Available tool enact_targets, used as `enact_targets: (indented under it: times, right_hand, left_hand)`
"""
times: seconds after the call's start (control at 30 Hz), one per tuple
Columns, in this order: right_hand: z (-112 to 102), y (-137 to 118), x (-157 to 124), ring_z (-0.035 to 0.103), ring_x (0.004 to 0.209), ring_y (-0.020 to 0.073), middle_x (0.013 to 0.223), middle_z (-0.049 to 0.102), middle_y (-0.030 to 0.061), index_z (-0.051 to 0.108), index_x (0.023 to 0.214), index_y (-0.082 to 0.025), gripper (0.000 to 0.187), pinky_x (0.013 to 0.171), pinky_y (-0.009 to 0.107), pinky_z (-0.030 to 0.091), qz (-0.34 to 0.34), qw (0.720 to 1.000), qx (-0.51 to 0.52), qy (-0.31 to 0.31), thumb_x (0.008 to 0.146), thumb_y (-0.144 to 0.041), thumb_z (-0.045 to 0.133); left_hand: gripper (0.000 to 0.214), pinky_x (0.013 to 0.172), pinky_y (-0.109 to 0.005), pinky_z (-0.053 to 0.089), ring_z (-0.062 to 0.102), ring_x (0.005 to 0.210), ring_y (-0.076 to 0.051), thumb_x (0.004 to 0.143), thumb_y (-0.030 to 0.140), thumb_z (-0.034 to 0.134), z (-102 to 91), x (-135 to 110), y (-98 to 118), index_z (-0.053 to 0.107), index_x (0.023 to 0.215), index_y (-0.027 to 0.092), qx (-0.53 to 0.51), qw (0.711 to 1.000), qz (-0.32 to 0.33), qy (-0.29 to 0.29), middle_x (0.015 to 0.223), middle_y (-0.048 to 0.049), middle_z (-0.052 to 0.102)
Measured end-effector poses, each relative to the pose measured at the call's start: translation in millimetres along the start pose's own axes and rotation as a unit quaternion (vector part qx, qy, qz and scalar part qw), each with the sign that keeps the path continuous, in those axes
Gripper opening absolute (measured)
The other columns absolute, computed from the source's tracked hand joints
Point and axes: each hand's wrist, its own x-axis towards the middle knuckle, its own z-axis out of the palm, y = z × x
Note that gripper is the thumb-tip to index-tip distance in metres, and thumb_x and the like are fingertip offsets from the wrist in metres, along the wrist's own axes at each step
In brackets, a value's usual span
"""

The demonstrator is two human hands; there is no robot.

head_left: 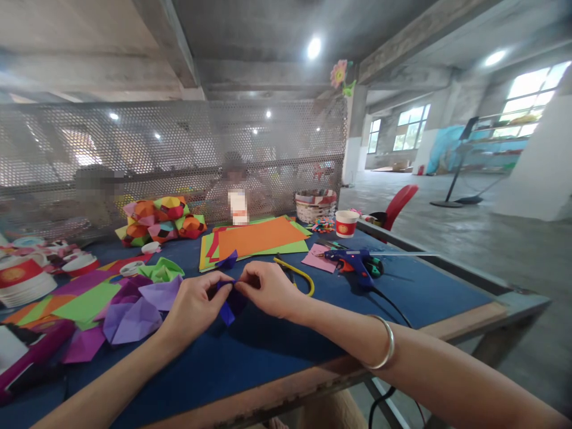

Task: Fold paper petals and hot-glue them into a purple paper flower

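My left hand (194, 304) and my right hand (266, 289) meet over the blue table top (277, 345), both pinching a small folded piece of dark blue paper (231, 305). Their fingers are closed on it from either side. A silver bangle (384, 344) rings my right wrist. Just behind the hands lies another small dark blue folded piece (227, 260). Folded purple paper pieces (134, 310) lie to the left of my left hand.
A stack of orange and green sheets (257, 238) lies behind the hands, with yellow-handled scissors (298, 275) and a blue glue gun (355, 262) to the right. Coloured paper balls (161, 219), a red paper cup (346, 223), a woven basket (315, 205) and paper cups (22, 277) stand around. A perforated metal screen (179, 155) backs the table.
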Motion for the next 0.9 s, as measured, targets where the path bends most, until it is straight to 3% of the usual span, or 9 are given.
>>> enact_targets:
  times: [0.13,0.27,0.7,0.9]
  right_hand:
    - [2.6,0.8,-2.4,0.047,0.064,0.0109,0.067,0.052,-0.0021,0.048,0.063,-0.017,0.025,0.061,0.023,0.034,-0.067,0.995,-0.070,0.028,0.077,-0.004,0.063]
    - [3.1,-0.1,-4.5,0.048,0.069,0.0133,0.071,0.052,0.0000,0.047,0.066,-0.018,0.025,0.062,0.026,0.034,-0.091,0.989,-0.112,0.027,0.082,-0.003,0.060]
    - [4.2,1.5,-4.2,0.050,0.068,0.0132,0.072,0.056,0.0008,0.055,0.071,-0.016,0.017,0.064,0.025,0.036,-0.042,0.996,-0.084,0.003,0.080,-0.002,0.060]
    - [2.5,2.4,-2.3,0.057,0.072,0.0143,0.076,0.065,0.0035,0.063,0.073,-0.015,0.013,0.066,0.025,0.039,-0.003,0.998,-0.065,-0.007,0.083,-0.007,0.064]
  left_hand:
    - [0.027,0.053,-0.025,0.043,0.059,0.055,-0.016,0.080,0.035,0.055,3.0,0.1,0.3,0.075,0.081,0.017,-0.017,1.000,0.001,-0.005,0.063,-0.0002,0.070]
    - [0.027,0.057,-0.024,0.046,0.062,0.060,-0.016,0.083,0.038,0.056,2.1,3.1,1.7,0.072,0.075,0.018,-0.036,0.999,0.005,-0.018,0.067,-0.0006,0.071]
    - [0.027,0.052,-0.023,0.039,0.056,0.054,-0.013,0.084,0.038,0.053,-1.0,4.3,-3.3,0.070,0.073,0.018,0.003,1.000,0.008,-0.028,0.059,0.0020,0.064]
    - [0.027,0.053,-0.023,0.038,0.054,0.054,-0.013,0.086,0.036,0.052,-2.1,3.6,-2.3,0.070,0.076,0.019,0.022,0.999,0.028,-0.029,0.059,0.0025,0.063]
